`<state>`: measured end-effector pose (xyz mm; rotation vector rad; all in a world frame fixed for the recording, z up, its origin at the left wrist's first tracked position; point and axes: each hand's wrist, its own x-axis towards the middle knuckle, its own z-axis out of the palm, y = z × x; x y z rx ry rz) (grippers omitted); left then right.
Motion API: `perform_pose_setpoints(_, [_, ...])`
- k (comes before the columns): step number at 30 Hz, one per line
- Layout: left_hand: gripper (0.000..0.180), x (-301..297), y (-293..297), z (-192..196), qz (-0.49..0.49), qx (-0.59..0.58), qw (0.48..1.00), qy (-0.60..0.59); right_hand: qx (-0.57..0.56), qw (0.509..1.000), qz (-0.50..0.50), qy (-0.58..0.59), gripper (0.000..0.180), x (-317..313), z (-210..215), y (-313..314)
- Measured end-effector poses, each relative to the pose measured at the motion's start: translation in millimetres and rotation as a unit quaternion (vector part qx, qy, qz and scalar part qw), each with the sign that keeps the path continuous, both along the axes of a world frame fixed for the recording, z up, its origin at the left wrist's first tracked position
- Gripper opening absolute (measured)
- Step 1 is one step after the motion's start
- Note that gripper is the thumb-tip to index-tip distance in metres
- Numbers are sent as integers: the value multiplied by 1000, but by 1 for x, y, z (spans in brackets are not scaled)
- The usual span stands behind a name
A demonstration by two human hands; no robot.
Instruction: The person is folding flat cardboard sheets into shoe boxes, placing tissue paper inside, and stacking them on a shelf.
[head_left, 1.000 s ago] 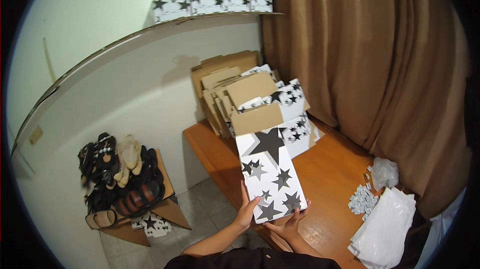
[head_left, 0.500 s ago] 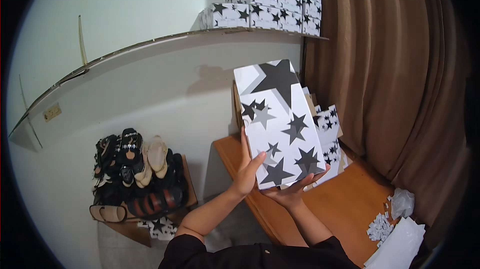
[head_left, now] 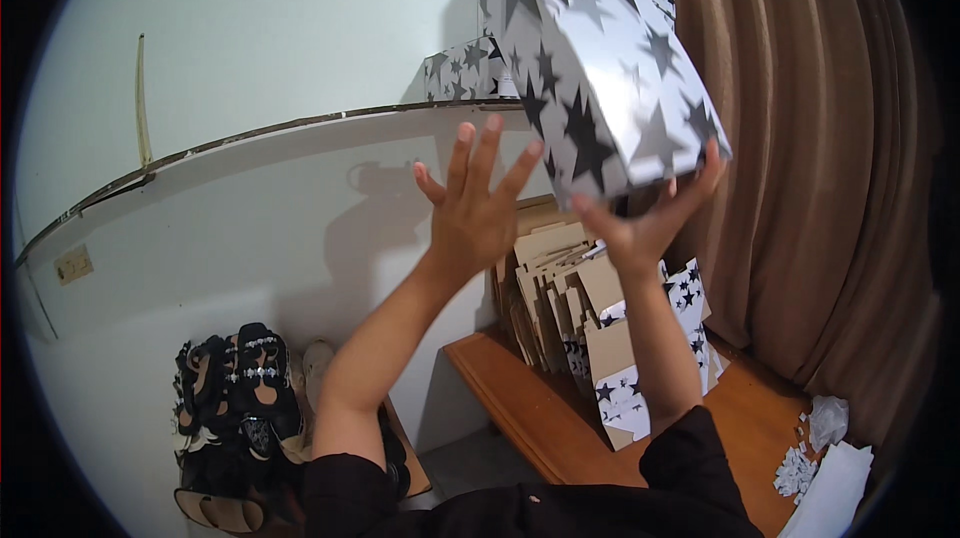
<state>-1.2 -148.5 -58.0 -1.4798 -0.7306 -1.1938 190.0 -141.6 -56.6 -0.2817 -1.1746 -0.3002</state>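
A white shoebox [head_left: 600, 68] printed with black and grey stars is raised in front of the wall shelf, tilted. My right hand [head_left: 650, 218] grips its near lower end, thumb on one side and fingers on the other. To the left of the box, my left hand [head_left: 475, 198] is spread open and apart from it, holding nothing. Behind the raised box, more star-printed boxes [head_left: 460, 70] stand on the shelf, mostly hidden by it.
The shelf [head_left: 330, 120] runs along the wall. Flattened star-printed cartons [head_left: 560, 288] lean on the wooden table [head_left: 560, 428], beside a brown curtain [head_left: 760, 188]. Black and beige sandals [head_left: 262, 378] are piled at lower left. White packets [head_left: 795, 470] and a plastic bag [head_left: 828, 423] lie at right.
The shoebox has gone up toward the shelf and tilted. My left hand has let go of it and opened, while the right still holds it. The flattened cartons now show.
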Motion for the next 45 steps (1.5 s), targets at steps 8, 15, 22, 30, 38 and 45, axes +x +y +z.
perform_pose_setpoints(8, [58, -75, 44, 26, 247, -106, 963, -23, 16, 999, 27, -16, 113, -44, 115, 43])
perform_pose_setpoints(15, [70, -88, 65, 18, 293, -65, 954, 4, -118, 990, -79, 3, 110, -75, 166, 74])
perform_pose_setpoints(22, [75, -95, 69, 19, 255, -30, 966, 19, -202, 968, -143, -32, 101, -92, 211, 110])
perform_pose_setpoints(30, [76, -94, 76, 18, 252, -27, 967, 11, -197, 979, -37, -28, 92, -113, 185, 175])
perform_pose_setpoints(38, [78, -93, 78, 15, 248, -31, 968, 8, -144, 966, -195, -92, 94, -124, 171, 206])
perform_pose_setpoints(45, [80, -90, 74, 16, 245, -53, 968, -8, -228, 928, -214, -202, 98, -122, 177, 196])
